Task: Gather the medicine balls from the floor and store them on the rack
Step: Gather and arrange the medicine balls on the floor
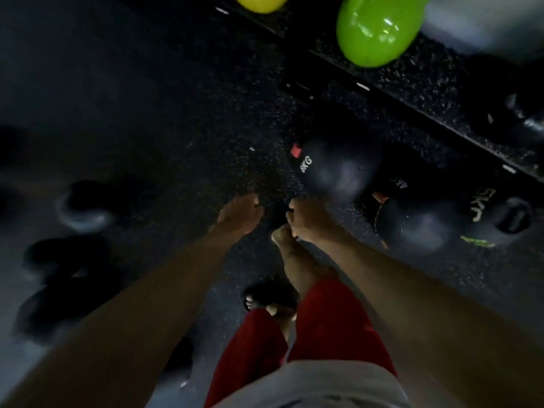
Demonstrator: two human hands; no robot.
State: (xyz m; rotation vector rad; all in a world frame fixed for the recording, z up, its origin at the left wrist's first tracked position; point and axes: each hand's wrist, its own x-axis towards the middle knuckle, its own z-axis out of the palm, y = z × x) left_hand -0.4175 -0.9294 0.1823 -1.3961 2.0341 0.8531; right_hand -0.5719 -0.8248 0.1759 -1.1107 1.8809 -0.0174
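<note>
Light is dim and murky; the speckled floor [206,128] sinks to near-black at left, where motion blur smears dark shapes; white glare streaks the glossy green object [379,30]; the medicine ball [332,172] looks soft; edges stretch.

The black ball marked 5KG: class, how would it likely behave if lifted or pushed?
Probably heavy for its size: the 5KG ball carries that printed weight. Being round, it may roll if pushed across the floor. Its dull surface suggests decent grip, though blur leaves that unsure.
</note>
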